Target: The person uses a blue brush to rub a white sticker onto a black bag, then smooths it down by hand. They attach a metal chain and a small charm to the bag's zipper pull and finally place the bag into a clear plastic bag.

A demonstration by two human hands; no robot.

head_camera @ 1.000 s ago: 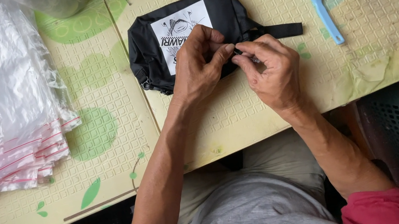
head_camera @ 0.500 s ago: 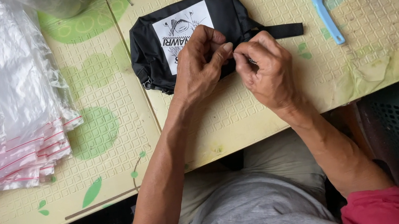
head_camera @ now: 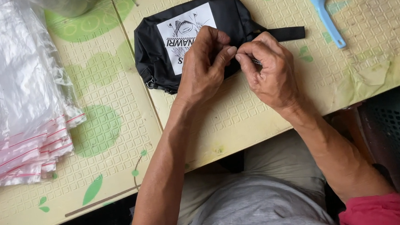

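Left hand (head_camera: 203, 66) and right hand (head_camera: 269, 72) both curled, fingertips meeting, pinching something small at the black pouch (head_camera: 188, 39) near edge; what it is cannot be told. Pouch lies flat on the mat (head_camera: 243, 116), long axis left-right, strap (head_camera: 286, 33) pointing right.

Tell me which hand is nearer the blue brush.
Right. The right hand works at the black pouch, with bare mat between it and the blue brush lying off to its right. The left hand lies farther away, over the pouch.

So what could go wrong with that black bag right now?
Both hands, left hand and right hand, pinch something tiny at the edge of the black bag; it might slip or nip a fingertip. A tug could slide the bag toward the blue brush.
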